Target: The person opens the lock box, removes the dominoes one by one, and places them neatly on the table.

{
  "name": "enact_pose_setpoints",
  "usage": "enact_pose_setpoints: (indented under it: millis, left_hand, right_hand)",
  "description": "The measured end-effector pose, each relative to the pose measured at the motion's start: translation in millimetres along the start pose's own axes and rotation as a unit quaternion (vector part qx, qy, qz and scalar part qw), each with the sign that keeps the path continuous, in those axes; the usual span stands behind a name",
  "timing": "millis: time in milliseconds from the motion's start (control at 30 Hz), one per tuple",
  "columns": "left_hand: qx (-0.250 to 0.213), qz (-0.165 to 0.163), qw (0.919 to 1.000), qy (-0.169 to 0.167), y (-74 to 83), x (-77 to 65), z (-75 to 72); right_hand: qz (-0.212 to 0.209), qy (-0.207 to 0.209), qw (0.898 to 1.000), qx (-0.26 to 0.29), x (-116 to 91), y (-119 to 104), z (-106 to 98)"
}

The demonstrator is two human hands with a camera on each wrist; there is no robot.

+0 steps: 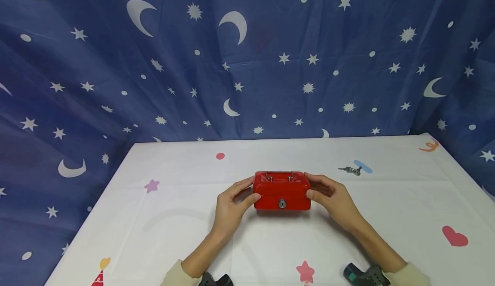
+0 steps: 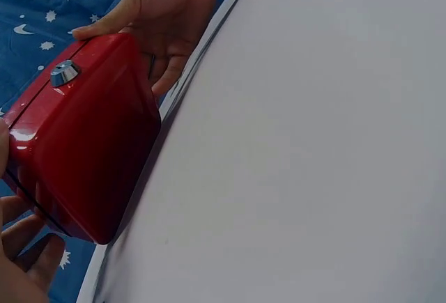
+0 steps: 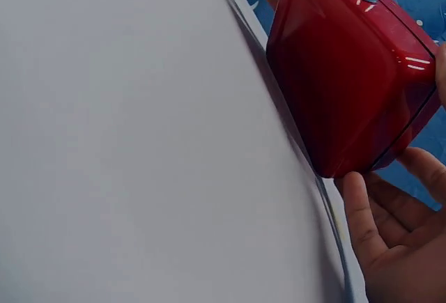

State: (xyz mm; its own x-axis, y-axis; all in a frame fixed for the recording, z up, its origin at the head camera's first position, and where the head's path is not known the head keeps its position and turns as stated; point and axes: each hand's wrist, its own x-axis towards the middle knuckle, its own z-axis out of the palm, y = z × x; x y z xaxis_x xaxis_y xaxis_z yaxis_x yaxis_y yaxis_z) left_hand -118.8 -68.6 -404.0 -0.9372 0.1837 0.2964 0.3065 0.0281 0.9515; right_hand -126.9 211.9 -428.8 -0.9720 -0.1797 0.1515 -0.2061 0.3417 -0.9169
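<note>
A small red metal cash box [image 1: 281, 189] with its lid down is between my two hands, mid-table. Its silver lock [image 1: 282, 203] faces me, and a thin wire handle [image 1: 279, 173] lies along the top. My left hand [image 1: 229, 210] grips the left end, thumb on the front corner. At the right end, my right hand [image 1: 341, 203] holds it the same way. Both wrist views show the underside of the box [image 2: 94, 132], clear of the white cloth near me; whether its far edge touches the table, I cannot tell.
A small bunch of keys [image 1: 352, 170] lies at the back right, by a blue printed mark. The white tablecloth [image 1: 181, 230] carries printed stars, a heart and other shapes. Behind the table hangs a blue curtain [image 1: 263, 71] with moons and stars.
</note>
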Motion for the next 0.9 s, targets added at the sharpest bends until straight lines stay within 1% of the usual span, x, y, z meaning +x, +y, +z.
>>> enact_pose_setpoints:
  millis: [100, 200, 267, 433, 533, 633, 800, 900]
  left_hand:
    - [0.004, 0.029, 0.9996, -0.004, 1.0, 3.1, 1.7]
    - [0.006, 0.045, 0.9989, -0.009, 2.0, 4.7, 3.1]
    - [0.015, 0.060, 0.9980, -0.010, 2.2, 6.2, 4.2]
    - [0.041, 0.114, 0.9926, -0.005, 2.4, 10.9, 6.2]
    - [0.048, 0.137, 0.9894, 0.001, 1.9, 12.6, 5.9]
    - [0.059, 0.146, 0.9875, -0.006, 0.9, 13.1, 5.2]
    - [0.072, 0.153, 0.9850, -0.035, -1.0, 14.5, 3.9]
    - [0.071, 0.160, 0.9835, -0.044, -3.5, 16.8, 2.6]
  right_hand:
    - [0.012, -0.005, 1.000, 0.003, 3, -1, 0]
    - [0.019, -0.015, 1.000, 0.019, 6, -3, -1]
    - [0.023, -0.021, 0.999, 0.028, 8, -5, -2]
    - [0.036, -0.028, 0.998, 0.036, 12, -8, -1]
    - [0.044, -0.028, 0.998, 0.037, 13, -10, -1]
    - [0.051, -0.029, 0.998, 0.033, 15, -12, -1]
    - [0.072, -0.025, 0.997, -0.008, 19, -15, -3]
    - [0.083, -0.029, 0.996, -0.025, 21, -16, -5]
